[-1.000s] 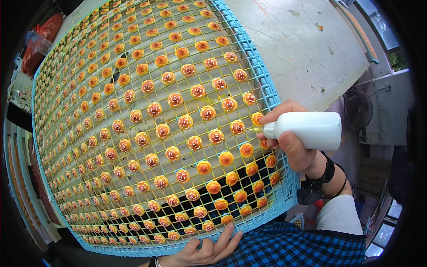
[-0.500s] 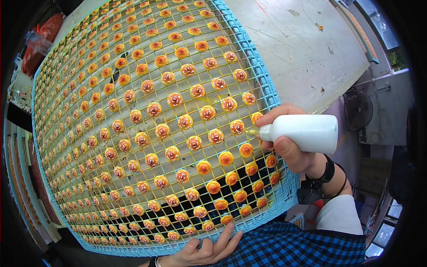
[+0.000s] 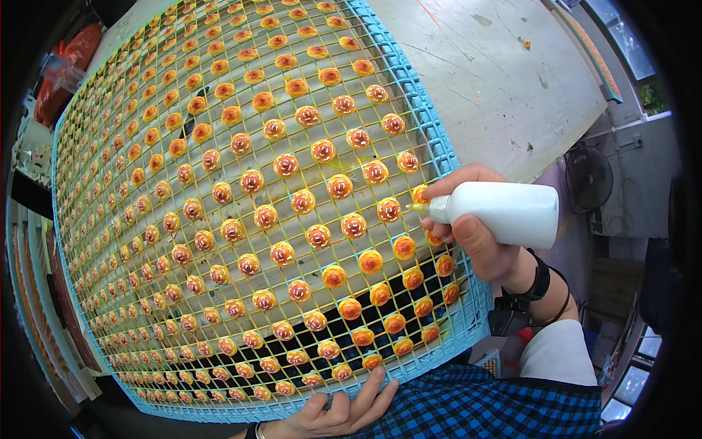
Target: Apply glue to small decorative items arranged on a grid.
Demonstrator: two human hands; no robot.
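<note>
A large blue grid tray point(image 3: 443, 152) with yellow wires fills most of the view, holding several rows of small orange round pieces point(image 3: 339, 186), many topped with white and red dots. My right hand point(image 3: 479, 241) grips a white squeeze bottle point(image 3: 504, 214) lying sideways, its yellow nozzle touching a piece at the tray's right edge. My left hand point(image 3: 338, 411) holds the tray's near edge from below, fingers curled over the blue rim.
The tray rests tilted on a worn pale table point(image 3: 504, 80). A fan point(image 3: 589, 178) stands on the floor at the right. Orange bags point(image 3: 62, 88) lie at the far left. My checked blue sleeve point(image 3: 482, 406) is at the bottom.
The bottle's nozzle has shifted slightly up and left along the tray's right edge. The left hand has stayed on the near rim.
</note>
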